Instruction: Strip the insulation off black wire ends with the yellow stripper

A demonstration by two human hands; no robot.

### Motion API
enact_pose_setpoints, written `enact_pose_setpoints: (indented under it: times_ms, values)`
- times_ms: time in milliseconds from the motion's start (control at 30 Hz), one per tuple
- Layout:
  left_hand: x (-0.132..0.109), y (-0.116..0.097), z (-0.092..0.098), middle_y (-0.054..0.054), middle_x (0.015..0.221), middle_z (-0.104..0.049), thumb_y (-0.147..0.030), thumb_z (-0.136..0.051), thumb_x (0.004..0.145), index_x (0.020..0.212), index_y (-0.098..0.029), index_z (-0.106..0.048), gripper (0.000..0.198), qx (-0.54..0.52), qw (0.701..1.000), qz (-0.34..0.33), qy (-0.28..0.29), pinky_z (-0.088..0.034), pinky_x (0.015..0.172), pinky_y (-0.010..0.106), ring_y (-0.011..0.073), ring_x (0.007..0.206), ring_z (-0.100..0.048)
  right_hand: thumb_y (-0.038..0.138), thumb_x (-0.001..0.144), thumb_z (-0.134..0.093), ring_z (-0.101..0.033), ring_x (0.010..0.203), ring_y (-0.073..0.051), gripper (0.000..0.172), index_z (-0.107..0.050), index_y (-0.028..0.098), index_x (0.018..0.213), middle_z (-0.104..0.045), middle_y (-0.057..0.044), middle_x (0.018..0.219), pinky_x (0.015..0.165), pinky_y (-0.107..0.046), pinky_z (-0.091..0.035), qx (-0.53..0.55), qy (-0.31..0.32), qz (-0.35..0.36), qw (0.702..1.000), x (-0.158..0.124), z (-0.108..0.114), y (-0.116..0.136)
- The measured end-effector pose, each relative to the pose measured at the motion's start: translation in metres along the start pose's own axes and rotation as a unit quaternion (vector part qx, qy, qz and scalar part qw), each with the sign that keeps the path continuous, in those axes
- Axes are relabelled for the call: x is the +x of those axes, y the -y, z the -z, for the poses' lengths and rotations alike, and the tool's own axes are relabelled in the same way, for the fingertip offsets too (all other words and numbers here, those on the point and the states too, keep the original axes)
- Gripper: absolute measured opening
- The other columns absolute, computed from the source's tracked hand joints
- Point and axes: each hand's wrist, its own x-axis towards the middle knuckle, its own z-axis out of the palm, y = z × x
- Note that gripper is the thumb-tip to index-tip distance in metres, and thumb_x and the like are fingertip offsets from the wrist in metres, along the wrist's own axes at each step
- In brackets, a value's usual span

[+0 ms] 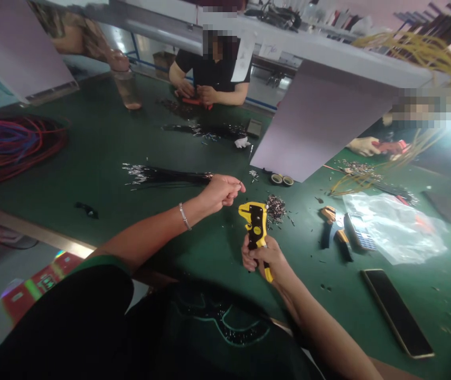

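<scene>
My right hand [265,259] is closed round the handles of a yellow and black wire stripper [254,221], held upright over the green table [102,153]. My left hand [222,190] is pinched on the end of a thin black wire [242,184], just up and left of the stripper's jaws. A bundle of black wires with bare metal ends [162,176] lies flat to the left of that hand. A small heap of cut wire scraps [276,207] sits just right of the stripper head.
Orange-handled pliers [330,227], a small keypad phone [358,231], a plastic bag [395,224] and a smartphone [397,311] lie at right. Two tape rolls [281,180] rest by a white panel [320,121]. Red and blue cable coils [11,145] lie at left. Two other people work across the table.
</scene>
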Motion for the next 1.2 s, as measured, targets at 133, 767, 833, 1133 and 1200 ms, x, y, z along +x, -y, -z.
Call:
enact_pose_setpoints:
  times_ms: [133, 767, 833, 1133, 1200]
  values:
    - [0.0, -0.002, 0.001, -0.006, 0.037, -0.034, 0.002, -0.047, 0.084, 0.064, -0.008, -0.061, 0.027, 0.001, 1.0, -0.003, -0.001, -0.015, 0.036, 0.018, 0.0011, 0.032, -0.022, 0.006, 0.058, -0.061, -0.045, 0.04, -0.008, 0.021, -0.062, 0.014, 0.077, -0.06, 0.001, 0.061, 0.038, -0.023, -0.036, 0.005, 0.0, -0.001, 1.0, 0.0, -0.001, 0.004]
    - [0.003, 0.004, 0.007, -0.006, 0.039, -0.036, -0.001, -0.052, 0.081, 0.065, -0.008, -0.063, 0.02, 0.013, 0.999, -0.014, 0.027, -0.015, 0.037, 0.018, 0.0013, 0.034, -0.023, 0.007, 0.057, -0.056, -0.042, 0.042, -0.009, 0.025, -0.059, 0.015, 0.08, -0.055, 0.002, 0.059, 0.038, -0.023, -0.034, 0.02, 0.002, -0.018, 1.0, -0.016, -0.02, 0.021]
    - [0.004, 0.008, 0.007, -0.006, 0.038, -0.035, -0.001, -0.051, 0.082, 0.065, -0.008, -0.063, 0.022, 0.015, 0.999, -0.009, 0.031, -0.015, 0.037, 0.019, 0.0015, 0.034, -0.023, 0.008, 0.056, -0.055, -0.041, 0.041, -0.009, 0.025, -0.058, 0.015, 0.079, -0.054, 0.002, 0.057, 0.038, -0.023, -0.033, 0.027, -0.006, -0.023, 0.999, -0.018, -0.02, 0.023]
    - [-0.003, 0.009, -0.004, -0.006, 0.039, -0.034, 0.001, -0.052, 0.082, 0.063, -0.009, -0.064, 0.024, 0.019, 0.999, 0.002, 0.051, -0.016, 0.038, 0.019, 0.0016, 0.035, -0.024, 0.008, 0.056, -0.054, -0.043, 0.043, -0.01, 0.027, -0.06, 0.015, 0.081, -0.054, 0.001, 0.059, 0.039, -0.024, -0.035, 0.028, -0.015, -0.027, 0.999, -0.036, -0.015, 0.025]
    - [-0.005, 0.008, -0.007, -0.006, 0.039, -0.034, 0.001, -0.052, 0.082, 0.062, -0.009, -0.064, 0.025, 0.019, 0.999, 0.0, 0.051, -0.015, 0.038, 0.02, 0.0016, 0.035, -0.024, 0.008, 0.056, -0.055, -0.043, 0.043, -0.01, 0.027, -0.06, 0.015, 0.081, -0.054, 0.002, 0.058, 0.039, -0.023, -0.035, 0.022, -0.016, -0.018, 0.999, -0.037, -0.015, 0.023]
